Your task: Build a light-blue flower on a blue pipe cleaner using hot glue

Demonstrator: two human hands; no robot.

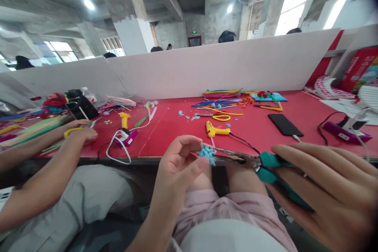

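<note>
Between the thumb and fingers of my left hand (178, 169) is a small light-blue pipe-cleaner flower (207, 154) with many short spikes. My right hand (327, 181) is closed round the teal handles of long-nose pliers (251, 162). The pliers' jaws point left and reach the flower's right side; whether they grip it I cannot tell. Both hands are in front of the table's near edge, above my lap. Just beyond them a yellow hot glue gun (217, 130) lies on the red table (168, 132).
Yellow-handled scissors (220, 117), blue scraps and bundled pipe cleaners (223, 94) lie behind the glue gun. To the right are a black phone (285, 125) and a purple power strip (347, 132). At left, a co-worker's hands (85, 130) work near another yellow glue gun (124, 120). A white partition (206, 67) stands behind.
</note>
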